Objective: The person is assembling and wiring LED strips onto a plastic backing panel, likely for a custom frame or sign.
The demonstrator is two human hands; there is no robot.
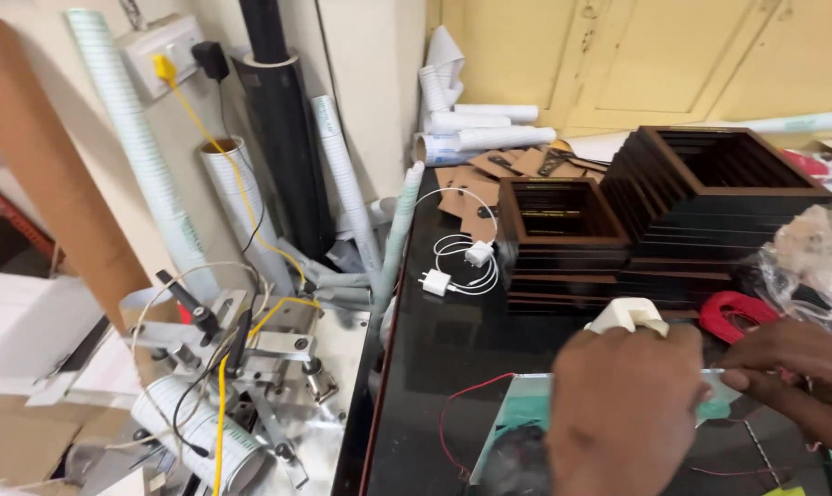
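From the head camera, the left hand (625,404) gripped a cream tool (629,315) over a pale green sheet (526,404) on the black table (434,349); the right hand (792,363) pinched the sheet's edge, apparently steadying it.

Red wire (462,404), glossy black table (452,344)

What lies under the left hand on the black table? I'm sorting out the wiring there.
Under the left hand lies a pale green sheet on the black table, with a thin red wire looping beside it. A cream tool pokes out above. The hand covers the sheet's middle.
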